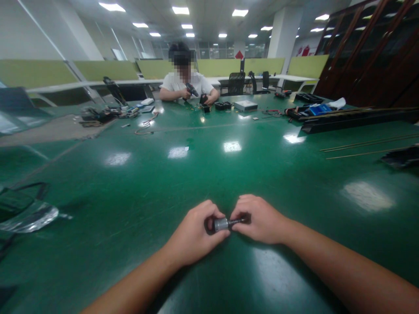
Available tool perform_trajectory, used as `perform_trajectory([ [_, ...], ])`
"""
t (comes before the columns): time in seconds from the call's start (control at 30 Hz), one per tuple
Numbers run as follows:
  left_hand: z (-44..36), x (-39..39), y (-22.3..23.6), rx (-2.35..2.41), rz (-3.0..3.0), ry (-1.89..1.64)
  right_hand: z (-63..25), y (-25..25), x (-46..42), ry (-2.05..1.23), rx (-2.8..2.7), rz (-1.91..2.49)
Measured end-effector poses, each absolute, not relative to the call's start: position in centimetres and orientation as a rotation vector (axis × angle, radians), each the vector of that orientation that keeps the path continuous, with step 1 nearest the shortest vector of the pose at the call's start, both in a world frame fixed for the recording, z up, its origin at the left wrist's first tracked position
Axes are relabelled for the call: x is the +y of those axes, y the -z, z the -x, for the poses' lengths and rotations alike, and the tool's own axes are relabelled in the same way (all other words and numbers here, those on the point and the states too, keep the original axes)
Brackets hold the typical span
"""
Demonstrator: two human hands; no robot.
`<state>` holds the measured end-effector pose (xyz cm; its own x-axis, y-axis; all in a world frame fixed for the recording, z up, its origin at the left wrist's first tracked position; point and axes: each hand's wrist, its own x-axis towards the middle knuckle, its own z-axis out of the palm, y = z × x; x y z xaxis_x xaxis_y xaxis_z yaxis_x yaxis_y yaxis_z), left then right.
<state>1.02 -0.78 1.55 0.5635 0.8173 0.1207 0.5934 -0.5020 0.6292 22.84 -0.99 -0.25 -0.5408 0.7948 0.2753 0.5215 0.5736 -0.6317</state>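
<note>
Head view: silver cylinder (221,224) lies between left fingers (218,237).

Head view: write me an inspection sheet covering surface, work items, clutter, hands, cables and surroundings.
Surface: glossy green table, reflecting ceiling lights.
Work items: small grey cylinder with a thin dark shaft at its right end; whether one piece, cannot tell.
Clutter: silvery packet at left, thin rods at right.
Hands: left hand, fingers around the cylinder; right hand, fingers on the shaft.
Cables: loose wires, far left part of the table.
Surroundings: co-worker opposite, holding a drill-like tool; dark cabinet at right.
</note>
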Motion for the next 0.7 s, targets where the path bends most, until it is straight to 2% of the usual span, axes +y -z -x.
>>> perform_trajectory([
  [0.7, -0.89, -0.67, -1.47, 1.117, -2.276, -0.546, -23.42, -0.13, -1.03, -0.672, -2.266, 1.077],
])
